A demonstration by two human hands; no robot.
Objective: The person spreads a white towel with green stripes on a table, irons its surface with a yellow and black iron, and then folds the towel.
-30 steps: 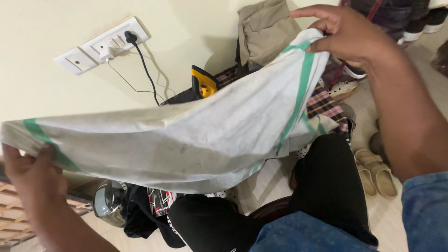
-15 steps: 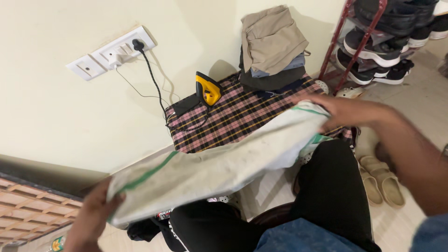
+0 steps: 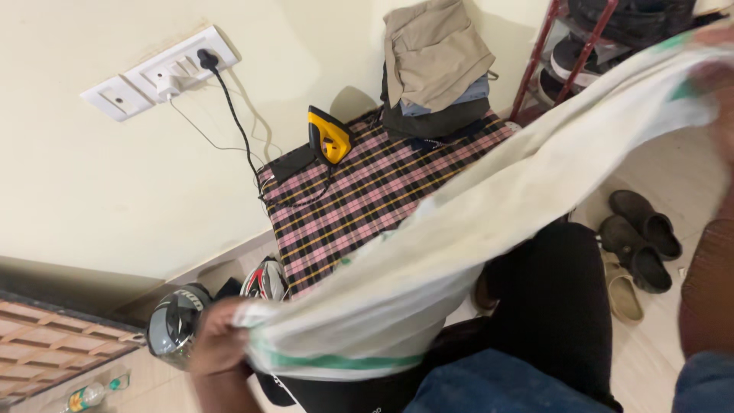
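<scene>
Two hands, the left hand (image 3: 218, 344) near and the right hand (image 3: 719, 92) far right, share one white cloth (image 3: 474, 229) with green stripes. One yellow iron (image 3: 329, 136) stands on one checked worktop (image 3: 367, 199), beside one pile of folded clothes (image 3: 432, 69). One helmet (image 3: 172, 325) lies on the floor at left; three shoes (image 3: 638, 237) lie at right. One switch panel (image 3: 157, 73) carries two plugs.

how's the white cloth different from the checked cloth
The white cloth is plain with a green stripe; the checked cloth is pink-and-black plaid. The white cloth is held up, stretched between the left hand and right hand; the checked cloth lies flat, carrying a yellow iron and folded clothes. Both are fabric.
</scene>
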